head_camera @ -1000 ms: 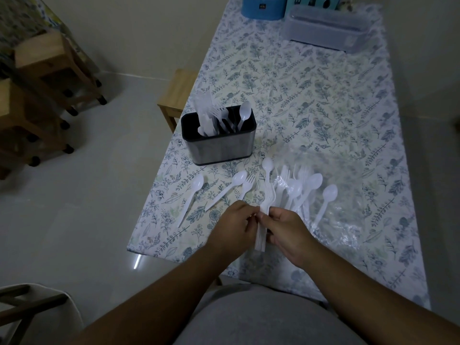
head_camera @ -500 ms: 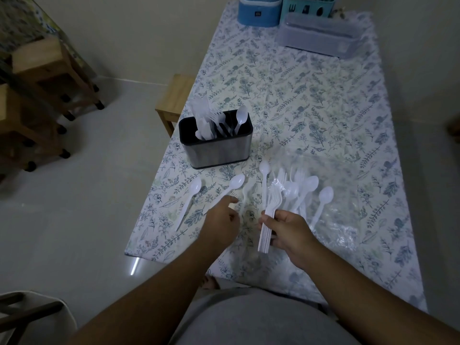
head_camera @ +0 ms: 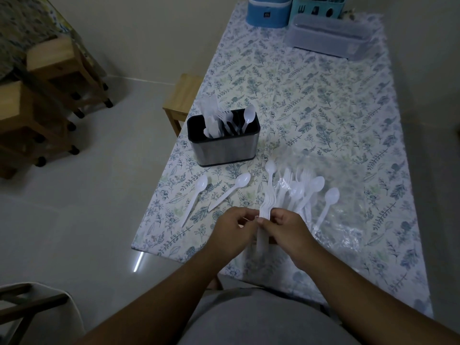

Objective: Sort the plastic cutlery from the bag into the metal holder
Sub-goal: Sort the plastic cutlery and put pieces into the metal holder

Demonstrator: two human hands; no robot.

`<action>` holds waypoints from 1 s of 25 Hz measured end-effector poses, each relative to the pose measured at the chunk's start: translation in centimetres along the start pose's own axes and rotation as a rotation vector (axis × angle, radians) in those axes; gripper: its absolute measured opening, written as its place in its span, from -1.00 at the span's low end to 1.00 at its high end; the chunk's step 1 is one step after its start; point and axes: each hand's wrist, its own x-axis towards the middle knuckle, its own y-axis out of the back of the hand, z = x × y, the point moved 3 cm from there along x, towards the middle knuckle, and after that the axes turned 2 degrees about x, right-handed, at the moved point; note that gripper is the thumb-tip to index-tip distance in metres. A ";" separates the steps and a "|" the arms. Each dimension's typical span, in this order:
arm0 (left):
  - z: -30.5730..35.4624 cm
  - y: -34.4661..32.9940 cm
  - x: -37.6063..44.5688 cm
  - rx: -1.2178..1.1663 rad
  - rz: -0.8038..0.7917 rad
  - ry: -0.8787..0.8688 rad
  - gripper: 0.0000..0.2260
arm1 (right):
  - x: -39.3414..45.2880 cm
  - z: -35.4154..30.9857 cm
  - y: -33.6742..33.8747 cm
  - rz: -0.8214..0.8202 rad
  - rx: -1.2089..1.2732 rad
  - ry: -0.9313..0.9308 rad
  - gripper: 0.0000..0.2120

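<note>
Plastic cutlery (head_camera: 298, 192) lies loose on the near part of the floral tablecloth (head_camera: 323, 100), most of it spread over the flattened clear bag (head_camera: 348, 220), with two spoons (head_camera: 196, 195) lying apart to the left. Further back stands the metal holder (head_camera: 224, 143), already holding knives, forks and one spoon upright.

Half a second ago our left hand (head_camera: 231, 230) was away from the bundle, reaching over the tablecloth near a loose fork. Now it has come back beside our right hand (head_camera: 286, 230), and both meet at a stack of forks (head_camera: 265, 207). We judge that another fork has been added to the stack, so the forks are being gathered before they go into the holder together.

The stack stands nearly upright between the two hands. Our right hand is clenched around its handles, with the tines rising above the fingers (head_camera: 278, 215) and the handle ends showing below. Our left fingertips (head_camera: 245, 220) are curled and pinched against the stack's left edge; we cannot tell whether they grip a single fork or only steady the bundle. The holder stands well apart from the hands, up and to the left.
</note>
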 end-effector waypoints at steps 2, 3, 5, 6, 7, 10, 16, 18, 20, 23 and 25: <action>0.9 -0.1 0.0 0.006 0.034 0.025 -0.83 | 0.2 0.0 -0.3 0.026 -0.170 0.078 -0.80; 1.0 -0.2 0.1 0.018 0.059 0.027 -0.82 | 0.1 -0.2 -0.5 0.026 -0.241 0.114 -0.75; 0.9 -0.2 0.5 0.028 0.104 0.020 -0.81 | -0.1 -0.7 -1.0 -0.006 -0.362 0.171 -0.72; 0.8 -0.1 0.6 0.019 0.116 0.021 -0.81 | -0.2 -1.0 -1.3 -0.036 -0.403 0.191 -0.73; 0.7 0.1 0.7 0.011 0.124 0.022 -0.82 | -0.2 -1.3 -1.4 -0.072 -0.428 0.204 -0.74; 1.2 0.6 0.9 0.026 0.097 -0.048 -0.96 | -0.2 -1.6 -1.3 -0.123 -0.352 0.147 -0.77; 7.6 4.4 3.1 0.151 0.210 -0.301 -0.84 | 2.6 -7.9 -1.5 0.038 -0.319 0.343 -0.81; 11.2 6.6 5.0 0.154 0.256 -0.392 -0.77 | 3.8 -12.8 -2.1 0.122 -0.354 0.483 -0.83; 14.2 8.9 6.9 0.188 0.346 -0.472 -0.75 | 4.7 -17.4 -2.7 0.198 -0.357 0.593 -0.82; 16.1 10.7 9.1 0.239 0.446 -0.508 -0.73 | 6.3 -20.9 -3.4 0.225 -0.310 0.651 -0.78; 15.7 11.0 10.3 0.262 0.434 -0.456 -0.74 | 7.6 -20.8 -3.9 0.217 -0.303 0.628 -0.78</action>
